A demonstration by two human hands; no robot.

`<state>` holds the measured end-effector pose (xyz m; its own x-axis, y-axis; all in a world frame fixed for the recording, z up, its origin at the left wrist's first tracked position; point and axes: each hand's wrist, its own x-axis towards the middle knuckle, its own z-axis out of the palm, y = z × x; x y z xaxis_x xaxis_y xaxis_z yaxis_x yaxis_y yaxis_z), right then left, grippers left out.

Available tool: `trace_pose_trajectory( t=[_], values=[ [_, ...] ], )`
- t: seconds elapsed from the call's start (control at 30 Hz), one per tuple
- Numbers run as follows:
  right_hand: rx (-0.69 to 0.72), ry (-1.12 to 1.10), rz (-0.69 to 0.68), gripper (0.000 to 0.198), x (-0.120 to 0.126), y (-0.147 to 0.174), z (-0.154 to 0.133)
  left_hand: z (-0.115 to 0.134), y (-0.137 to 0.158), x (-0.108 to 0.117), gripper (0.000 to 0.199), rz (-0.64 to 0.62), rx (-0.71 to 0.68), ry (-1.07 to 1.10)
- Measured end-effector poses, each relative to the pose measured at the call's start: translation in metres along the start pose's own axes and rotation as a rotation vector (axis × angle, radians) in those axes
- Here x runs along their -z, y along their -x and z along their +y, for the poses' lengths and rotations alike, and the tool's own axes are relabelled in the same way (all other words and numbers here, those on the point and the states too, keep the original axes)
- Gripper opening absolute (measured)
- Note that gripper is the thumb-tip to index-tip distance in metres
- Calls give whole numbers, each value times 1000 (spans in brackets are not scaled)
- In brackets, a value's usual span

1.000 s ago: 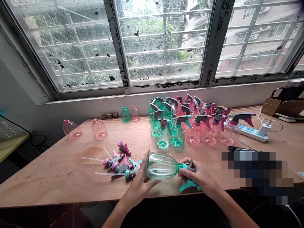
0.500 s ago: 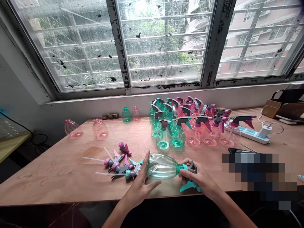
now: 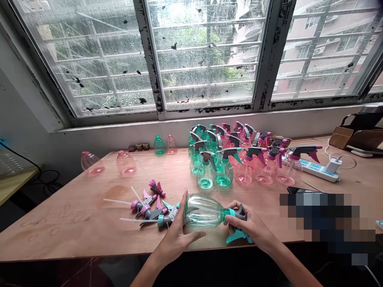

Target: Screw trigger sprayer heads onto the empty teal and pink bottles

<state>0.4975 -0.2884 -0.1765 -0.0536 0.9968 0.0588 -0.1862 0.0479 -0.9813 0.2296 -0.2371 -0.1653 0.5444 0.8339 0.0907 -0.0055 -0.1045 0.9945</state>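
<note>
A clear green spray bottle point(image 3: 203, 211) lies sideways in the air above the table's front edge, its base to the left. My left hand point(image 3: 176, 233) cradles the base end, fingers straight along it and thumb spread below. At the neck, my right hand point(image 3: 249, 225) pinches the teal collar of the spray head point(image 3: 237, 235), whose teal trigger hangs downward. The fingers behind the bottle are partly hidden. Just left of my left hand lie several loose spray heads point(image 3: 149, 211), pink-and-grey and teal-and-grey, with thin white tubes sticking out.
Several assembled green spray bottles point(image 3: 206, 175) and pink spray bottles point(image 3: 248, 167) stand at the back. Headless pink bottles point(image 3: 125, 163) stand at left, a headless green bottle point(image 3: 159, 145) by the wall. A power strip point(image 3: 320, 169) and a phone point(image 3: 305, 190) lie right.
The reflections on the green bottle have shifted, as if it turned slightly about its length. My left thumb has moved slightly outward; my right hand keeps its grip at the collar.
</note>
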Motion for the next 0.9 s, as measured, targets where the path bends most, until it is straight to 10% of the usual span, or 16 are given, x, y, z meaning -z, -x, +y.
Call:
trace_pose_trajectory(
  t=[0.9],
  values=[
    [10, -10, -17, 43, 2, 1, 2, -4, 1, 2, 116, -10, -20, -71]
  ],
)
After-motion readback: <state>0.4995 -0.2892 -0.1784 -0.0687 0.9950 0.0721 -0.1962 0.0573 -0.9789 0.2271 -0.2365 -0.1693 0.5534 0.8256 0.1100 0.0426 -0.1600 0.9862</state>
